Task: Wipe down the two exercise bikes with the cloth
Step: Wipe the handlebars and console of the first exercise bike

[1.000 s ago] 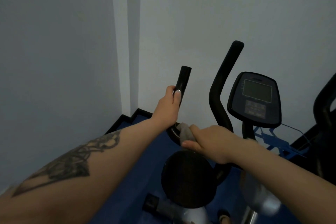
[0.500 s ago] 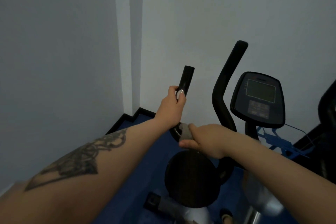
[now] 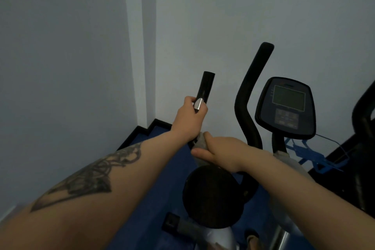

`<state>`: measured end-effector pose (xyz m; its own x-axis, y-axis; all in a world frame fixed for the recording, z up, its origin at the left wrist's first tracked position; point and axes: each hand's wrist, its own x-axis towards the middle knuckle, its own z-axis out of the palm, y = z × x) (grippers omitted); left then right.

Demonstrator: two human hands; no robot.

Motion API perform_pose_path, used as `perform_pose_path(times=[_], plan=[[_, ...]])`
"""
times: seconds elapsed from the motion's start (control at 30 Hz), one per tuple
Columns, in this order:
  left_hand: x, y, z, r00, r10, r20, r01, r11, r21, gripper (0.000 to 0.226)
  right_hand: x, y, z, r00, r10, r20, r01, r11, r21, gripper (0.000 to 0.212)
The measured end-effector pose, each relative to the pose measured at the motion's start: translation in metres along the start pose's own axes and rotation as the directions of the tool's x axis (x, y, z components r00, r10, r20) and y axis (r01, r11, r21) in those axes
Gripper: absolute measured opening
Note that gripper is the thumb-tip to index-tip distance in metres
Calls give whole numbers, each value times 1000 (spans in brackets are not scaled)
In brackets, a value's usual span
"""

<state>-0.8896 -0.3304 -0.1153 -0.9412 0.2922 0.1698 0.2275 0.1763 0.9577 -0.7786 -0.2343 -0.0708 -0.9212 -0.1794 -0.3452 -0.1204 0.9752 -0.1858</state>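
Head view: left hand (image 3: 189,122) grips black handlebar (image 3: 205,88) of bike. Right hand (image 3: 221,151) holds grey cloth (image 3: 199,141) wrapped on bar below.

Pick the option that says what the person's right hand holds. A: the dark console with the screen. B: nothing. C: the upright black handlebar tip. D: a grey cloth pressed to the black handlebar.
D: the right hand grips a grey cloth against the black handlebar of the exercise bike, just below the left hand, which grips the bar's upright end.
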Motion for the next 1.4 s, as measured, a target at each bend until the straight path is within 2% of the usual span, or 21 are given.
perform_pose_path(times=[0.07,0.23,0.4,0.47,0.6,0.67,0.77,0.8,0.93,1.03,1.1,1.2,1.23,1.3,1.4], plan=[[1,1,-1,1000,-20,17,20,1000,7,21,1,3,-3,1000,5,18,-6,998,66,52],[1,0,-1,999,-46,6,46,997,55,30,-13,18,-6,994,29,106,-21,997,-68,52],[0,4,-1,1000,-22,-7,23,997,70,26,7,-6,-8,992,71,106,-74,997,24,66],[-2,4,-2,1000,-14,-5,14,996,86,26,1,0,-9,994,59,96,-64,997,50,62],[-1,2,-3,1000,-14,-11,16,995,102,28,-16,17,-5,997,28,71,-21,995,-103,51],[-1,2,-2,1000,-10,-11,11,995,98,28,-8,12,-4,997,25,68,-22,999,-45,51],[-1,4,-1,1000,-1,-8,1,996,89,26,8,-2,-4,997,44,65,-53,987,154,60],[-1,4,-1,1000,-1,-8,2,996,87,26,8,-2,-4,997,44,56,-53,986,157,60],[-1,3,-3,1000,-8,4,7,995,96,28,-14,16,1,998,-63,-8,60,978,-201,50],[-2,3,-3,1000,-4,-6,4,997,75,28,-14,14,-1,998,-60,0,57,958,-281,47],[-1,4,-1,1000,0,-13,1,997,76,27,-1,2,-3,998,-34,46,43,975,-216,50],[-2,5,-2,1000,7,-10,-6,997,76,27,2,0,-10,997,-9,79,7,1000,20,49],[-2,5,-3,1000,8,-5,-7,996,87,27,-3,5,-11,996,-9,86,7,999,34,44],[-3,4,-4,1000,5,-3,-5,995,96,28,-15,17,-6,996,-20,83,25,998,-53,38],[-3,4,-3,1000,9,-12,-7,996,84,27,-16,15,-1,999,-17,47,22,995,-101,42]])
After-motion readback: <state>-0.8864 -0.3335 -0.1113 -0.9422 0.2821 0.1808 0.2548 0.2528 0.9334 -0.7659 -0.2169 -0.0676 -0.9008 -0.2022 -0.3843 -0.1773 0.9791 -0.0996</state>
